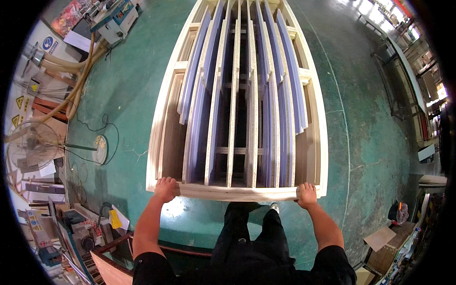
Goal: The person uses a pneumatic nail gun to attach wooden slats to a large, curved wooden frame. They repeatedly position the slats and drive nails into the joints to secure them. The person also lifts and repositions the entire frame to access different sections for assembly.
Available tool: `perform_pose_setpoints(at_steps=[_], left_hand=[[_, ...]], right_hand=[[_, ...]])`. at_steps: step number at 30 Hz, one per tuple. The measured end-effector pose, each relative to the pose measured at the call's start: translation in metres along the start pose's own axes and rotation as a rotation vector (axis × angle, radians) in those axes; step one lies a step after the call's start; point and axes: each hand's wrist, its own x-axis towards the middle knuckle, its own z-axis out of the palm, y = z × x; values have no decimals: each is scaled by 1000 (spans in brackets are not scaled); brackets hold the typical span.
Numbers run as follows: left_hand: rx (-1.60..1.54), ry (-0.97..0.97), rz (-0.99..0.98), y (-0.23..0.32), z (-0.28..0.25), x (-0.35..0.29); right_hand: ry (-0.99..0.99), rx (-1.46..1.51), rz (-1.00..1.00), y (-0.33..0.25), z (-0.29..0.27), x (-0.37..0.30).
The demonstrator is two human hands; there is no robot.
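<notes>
- Holding the near end rail of the wooden cart (237,192), both hands sit at its two near corners.
- The left hand (166,188) is curled tight on the rail; the right hand (307,194) too.
- The cart runs long, straight away from the person (both hands equally near).
- Boards (237,95) stand on edge inside, lengthwise.

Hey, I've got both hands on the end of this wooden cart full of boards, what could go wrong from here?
1. The upright boards stand loosely on edge between the slats; a jolt might tip or slide them.
2. A black cable trails across the green floor near the fan on the left; the wooden cart could snag it if it veers that way.
3. The left hand and right hand wrap over the end rail, so shifting boards might pinch fingers.
</notes>
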Motion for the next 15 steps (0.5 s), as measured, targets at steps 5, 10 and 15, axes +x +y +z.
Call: perform_pose_setpoints(at_steps=[5,10,15], left_hand=[[-23,48,26,-8,41,3],[-39,90,36,-13,65,3],[-67,178,0,-14,84,-3]], right_hand=[[24,-33,9,-5,15,-14],[52,-45,16,-14,24,-18],[87,-40,23,-17,44,-21]])
